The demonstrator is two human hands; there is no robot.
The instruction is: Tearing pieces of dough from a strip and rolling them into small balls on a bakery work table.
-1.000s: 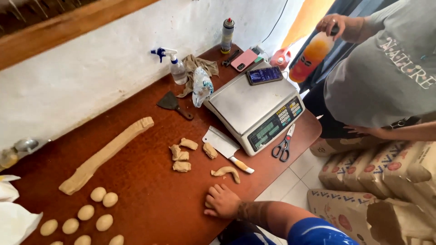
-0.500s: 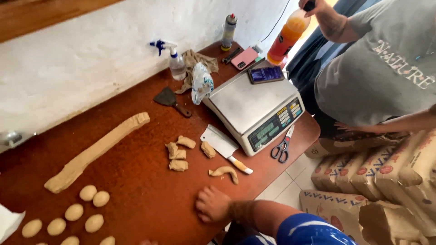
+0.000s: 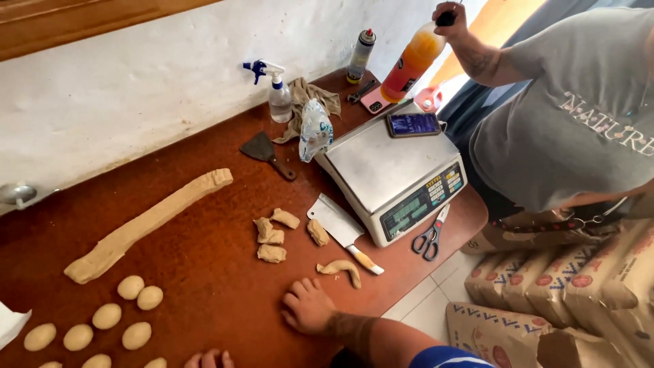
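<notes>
Right hand: the right hand [image 3: 308,307] lies palm down on the surface [image 3: 225,272] near its front edge, fingers spread and holding nothing. It has kept this spot through the last second.
Left hand: only the tips of the left hand [image 3: 208,358] show at the front edge, newly come into view. I cannot tell how its fingers are set or whether they hold anything.
Nearest dough: the curved dough piece [image 3: 340,270] lies just beside the right hand, toward the right edge. It is not touched and has not moved.
Cleaver: the cleaver [image 3: 340,228] rests flat behind that piece, handle toward the front edge, exactly as before.
Cut pieces: the small dough chunks [image 3: 271,235] sit mid-surface, unchanged.
Dough roll: the long dough roll [image 3: 146,225] lies slantwise toward the left back, uncut at this moment.
Dough balls: the dough balls [image 3: 129,286] are grouped near the front left corner, same count in view.
What changed: a co-worker's hand [image 3: 449,13] beyond the right edge has lifted the orange bottle [image 3: 412,61] higher, above the scale [image 3: 392,170].
Reading: none of the dough has shifted, so the cutting looks paused.
</notes>
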